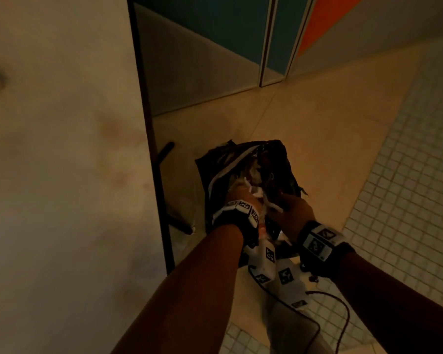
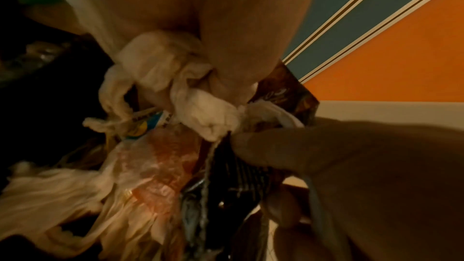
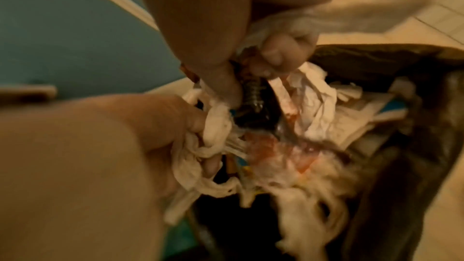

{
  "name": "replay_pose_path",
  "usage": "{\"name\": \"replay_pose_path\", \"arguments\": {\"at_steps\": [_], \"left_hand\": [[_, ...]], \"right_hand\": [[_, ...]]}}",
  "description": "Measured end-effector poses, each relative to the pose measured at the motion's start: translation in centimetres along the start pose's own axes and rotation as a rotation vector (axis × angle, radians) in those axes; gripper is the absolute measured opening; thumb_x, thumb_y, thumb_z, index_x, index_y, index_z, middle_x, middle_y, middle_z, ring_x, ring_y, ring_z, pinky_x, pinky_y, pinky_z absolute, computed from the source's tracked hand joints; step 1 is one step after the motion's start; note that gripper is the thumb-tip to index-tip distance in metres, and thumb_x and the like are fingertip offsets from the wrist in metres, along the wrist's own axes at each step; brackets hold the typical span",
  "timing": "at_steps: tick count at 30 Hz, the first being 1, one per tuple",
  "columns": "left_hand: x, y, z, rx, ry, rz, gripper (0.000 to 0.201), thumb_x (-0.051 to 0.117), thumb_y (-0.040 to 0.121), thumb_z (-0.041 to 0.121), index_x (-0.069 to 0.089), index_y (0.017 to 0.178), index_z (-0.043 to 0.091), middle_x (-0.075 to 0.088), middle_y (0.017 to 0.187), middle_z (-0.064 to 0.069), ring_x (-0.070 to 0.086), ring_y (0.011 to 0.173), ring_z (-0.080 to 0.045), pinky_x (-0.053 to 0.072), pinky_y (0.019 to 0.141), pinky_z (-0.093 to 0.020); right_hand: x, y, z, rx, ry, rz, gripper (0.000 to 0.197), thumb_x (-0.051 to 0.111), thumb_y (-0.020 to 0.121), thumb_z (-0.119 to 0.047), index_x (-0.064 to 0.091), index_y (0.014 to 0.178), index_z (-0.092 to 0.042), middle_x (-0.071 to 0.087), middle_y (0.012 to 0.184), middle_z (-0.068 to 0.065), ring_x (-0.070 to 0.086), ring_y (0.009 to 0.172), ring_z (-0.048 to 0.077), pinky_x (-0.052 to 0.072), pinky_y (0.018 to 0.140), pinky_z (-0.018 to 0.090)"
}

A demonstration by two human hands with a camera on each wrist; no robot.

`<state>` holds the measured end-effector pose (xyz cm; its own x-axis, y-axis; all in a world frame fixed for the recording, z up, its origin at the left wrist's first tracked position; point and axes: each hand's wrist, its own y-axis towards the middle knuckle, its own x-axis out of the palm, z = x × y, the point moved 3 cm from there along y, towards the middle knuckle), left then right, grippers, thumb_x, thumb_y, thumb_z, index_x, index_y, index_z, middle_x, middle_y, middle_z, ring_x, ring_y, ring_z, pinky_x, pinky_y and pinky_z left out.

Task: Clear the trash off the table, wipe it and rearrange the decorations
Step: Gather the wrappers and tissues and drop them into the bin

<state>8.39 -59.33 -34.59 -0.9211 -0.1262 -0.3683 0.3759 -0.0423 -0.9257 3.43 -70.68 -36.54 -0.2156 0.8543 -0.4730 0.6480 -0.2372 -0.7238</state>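
A black trash bag (image 1: 215,172) stands open on the floor beside the table. Inside it lies a white plastic bag (image 2: 155,62) stuffed with wrappers and crumpled tissue (image 3: 316,110). My left hand (image 1: 243,198) grips one twisted handle of the white bag, seen close in the left wrist view (image 2: 211,78) and at lower left in the right wrist view (image 3: 195,126). My right hand (image 1: 289,208) pinches the other handle, a white strip (image 3: 351,17) that trails off over its fingers (image 3: 273,55). The two hands are close together over the bag's mouth.
The pale marble-look table top (image 1: 62,149) fills the left, with its dark frame and leg (image 1: 161,190) right next to the bag. Beige floor tiles (image 1: 317,123) run back to teal and orange cabinet doors (image 1: 279,34). Small mosaic tiles (image 1: 407,175) lie to the right.
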Motion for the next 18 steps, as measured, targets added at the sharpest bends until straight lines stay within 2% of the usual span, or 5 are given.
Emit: {"name": "replay_pose_path", "arguments": {"at_steps": [2, 5, 9, 13, 18], "left_hand": [[0.7, 1.2, 0.2, -0.015, 0.123, -0.063, 0.07, 0.035, 0.1, 0.044, -0.009, 0.151, 0.025, -0.013, 0.158, -0.013, 0.004, 0.142, -0.047, 0.023, 0.109, -0.063], [1.3, 2.3, 0.5, -0.069, 0.146, -0.084, 0.068, 0.031, 0.101, 0.047, -0.008, 0.151, 0.024, -0.01, 0.158, -0.017, 0.009, 0.139, -0.05, 0.021, 0.108, -0.063], [2.4, 5.1, 1.0, -0.047, 0.085, -0.057, 0.074, 0.043, 0.097, 0.046, 0.007, 0.153, 0.015, 0.008, 0.157, -0.021, 0.022, 0.137, -0.048, 0.037, 0.1, -0.05], [3.0, 6.6, 0.6, -0.127, 0.204, -0.113, 0.073, 0.033, 0.097, 0.054, 0.003, 0.153, 0.018, 0.007, 0.156, -0.022, 0.018, 0.139, -0.047, 0.027, 0.103, -0.062], [3.7, 8.7, -0.1, -0.075, 0.227, -0.118, 0.067, 0.038, 0.097, 0.05, 0.01, 0.152, 0.023, 0.013, 0.156, -0.014, 0.028, 0.137, -0.043, 0.038, 0.099, -0.055]], "right_hand": [[0.3, 1.4, 0.2, -0.013, -0.087, -0.06, 0.035, 0.059, 0.091, -0.029, 0.058, 0.122, -0.014, 0.062, 0.117, 0.009, 0.057, 0.096, 0.027, 0.047, 0.082, 0.034], [1.2, 3.4, 0.6, -0.014, -0.225, -0.138, 0.033, 0.055, 0.092, -0.022, 0.057, 0.123, -0.013, 0.06, 0.123, 0.011, 0.057, 0.109, 0.031, 0.047, 0.088, 0.035], [2.5, 5.2, 0.5, -0.04, -0.343, -0.213, 0.049, 0.048, 0.095, -0.018, 0.038, 0.143, -0.014, 0.05, 0.139, 0.013, 0.05, 0.124, 0.032, 0.043, 0.101, 0.035], [3.9, 6.9, 1.1, -0.007, -0.338, -0.265, 0.057, 0.048, 0.097, -0.017, 0.024, 0.149, -0.014, 0.047, 0.141, 0.015, 0.048, 0.127, 0.032, 0.04, 0.103, 0.034], [4.0, 8.1, 1.8, 0.04, -0.321, -0.237, 0.051, 0.057, 0.092, -0.009, 0.038, 0.139, -0.003, 0.048, 0.137, 0.022, 0.051, 0.123, 0.035, 0.045, 0.101, 0.037]]}}
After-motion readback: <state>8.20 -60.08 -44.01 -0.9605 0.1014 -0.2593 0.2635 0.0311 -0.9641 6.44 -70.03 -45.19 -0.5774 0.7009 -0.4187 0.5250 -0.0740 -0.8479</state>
